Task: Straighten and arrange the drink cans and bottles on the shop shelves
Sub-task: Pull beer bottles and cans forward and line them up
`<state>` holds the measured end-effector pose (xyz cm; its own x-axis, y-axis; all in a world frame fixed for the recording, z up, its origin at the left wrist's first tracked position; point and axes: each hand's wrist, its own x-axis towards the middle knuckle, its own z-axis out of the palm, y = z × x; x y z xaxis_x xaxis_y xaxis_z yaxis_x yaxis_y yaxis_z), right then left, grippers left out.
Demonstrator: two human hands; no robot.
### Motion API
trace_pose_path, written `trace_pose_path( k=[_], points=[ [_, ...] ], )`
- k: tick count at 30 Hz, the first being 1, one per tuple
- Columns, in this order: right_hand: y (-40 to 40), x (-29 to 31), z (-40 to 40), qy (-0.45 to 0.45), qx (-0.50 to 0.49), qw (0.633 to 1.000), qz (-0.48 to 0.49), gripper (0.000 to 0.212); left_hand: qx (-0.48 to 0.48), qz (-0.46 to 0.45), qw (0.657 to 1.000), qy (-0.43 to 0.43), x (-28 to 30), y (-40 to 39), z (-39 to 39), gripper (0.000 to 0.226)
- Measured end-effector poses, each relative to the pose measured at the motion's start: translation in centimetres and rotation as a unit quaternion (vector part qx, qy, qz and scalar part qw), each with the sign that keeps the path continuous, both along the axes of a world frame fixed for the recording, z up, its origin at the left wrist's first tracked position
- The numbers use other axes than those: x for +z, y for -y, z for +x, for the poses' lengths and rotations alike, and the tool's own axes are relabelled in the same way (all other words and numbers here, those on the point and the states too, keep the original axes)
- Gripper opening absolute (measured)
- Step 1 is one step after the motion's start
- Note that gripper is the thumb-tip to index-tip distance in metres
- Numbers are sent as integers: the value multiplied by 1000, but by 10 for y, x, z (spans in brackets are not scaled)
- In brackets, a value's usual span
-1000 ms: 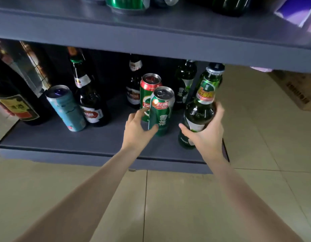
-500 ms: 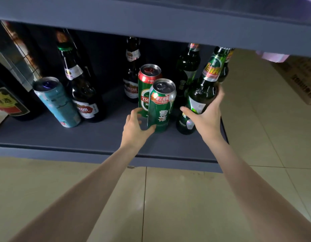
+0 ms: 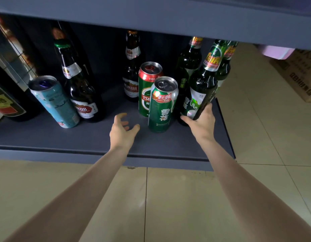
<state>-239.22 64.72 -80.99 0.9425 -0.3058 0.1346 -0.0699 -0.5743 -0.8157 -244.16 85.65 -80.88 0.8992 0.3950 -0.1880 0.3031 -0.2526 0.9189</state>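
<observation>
Left hand is off the green can now, where a second ago it cupped it; fingers loose and apart, holding nothing, hovering over the shelf. Right hand wraps the base of the green bottle, which leans right beside the can, near the shelf's right edge. My worry: that low grip on a tilted bottle. A slip could knock the can or send glass over the edge.
</observation>
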Motion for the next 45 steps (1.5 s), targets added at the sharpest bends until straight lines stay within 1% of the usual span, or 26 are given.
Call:
trace_pose_path(
  k=[3, 4, 6, 7, 8, 9, 11, 12, 14, 16, 18, 22, 25, 28, 30, 32, 35, 38, 41, 42, 44, 45],
  points=[
    [-4, 2, -2, -2, -9, 1000, 2, 65, -3, -4, 1000, 0, 0, -7, -1, 53],
    [-5, 5, -9, 16, -25, 1000, -4, 66, -6, -4, 1000, -1, -1, -9, -2, 53],
    [-11, 12, -31, 100, -51, 994, -9, 61, -13, 2, 1000, -5, -3, -13, -5, 52],
    [-17, 15, -43, 140, -39, 989, 4, 58, -14, 5, 1000, -5, -3, -15, -7, 50],
    [-24, 17, -51, 155, -6, 988, 18, 57, -13, 6, 1000, -6, -4, -17, -8, 48],
    [-32, 18, -54, 141, 39, 989, 30, 61, -11, 7, 1000, -7, -5, -19, -8, 47],
    [-52, 16, -49, 65, 118, 990, 36, 74, -11, 13, 1000, -8, -5, -21, -9, 46],
    [-62, 14, -42, 34, 136, 989, 41, 77, -13, 17, 1000, -7, -5, -22, -10, 46],
    [-77, 10, -29, 2, 125, 990, 70, 74, -23, 29, 999, -2, -3, -23, -11, 49],
    [-80, 5, -22, 7, 98, 992, 77, 69, -39, 44, 998, 8, 0, -24, -8, 51],
    [-73, 4, -25, 14, 86, 994, 62, 67, -55, 53, 997, 19, 4, -24, -1, 52],
    [-42, 5, -52, 9, 83, 995, 56, 69, -91, 61, 993, 45, 10, -15, 19, 62],
    [-23, 7, -61, 1, 83, 995, 57, 66, -105, 47, 990, 78, 13, 1, 42, 71],
    [-17, 8, -63, -8, 94, 993, 64, 65, -98, 19, 991, 89, 17, 18, 68, 76],
    [-16, 8, -64, -3, 96, 993, 66, 64, -79, -6, 993, 88, 18, 29, 79, 71],
    [-16, 8, -63, 5, 100, 992, 73, 64, -48, -4, 995, 92, 22, 38, 83, 65],
    [-16, 10, -65, -5, 102, 991, 82, 63, -50, 7, 995, 91, 27, 34, 67, 64],
    [-16, 18, -65, -23, 97, 992, 78, 63, -112, -7, 991, 74, 31, 13, 28, 60],
    [-18, 32, -72, -59, 98, 991, 74, 66, -171, -54, 983, 35, 43, -16, -16, 46],
    [-18, 38, -79, -76, 103, 989, 77, 65, -187, -74, 979, 21, 49, -26, -28, 46],
    [-18, 53, -99, -100, 107, 986, 78, 61, -225, -90, 970, -2, 66, -45, -51, 60],
    [-17, 62, -110, -97, 112, 986, 70, 61, -241, -95, 966, -9, 77, -53, -60, 64]
  ],
)
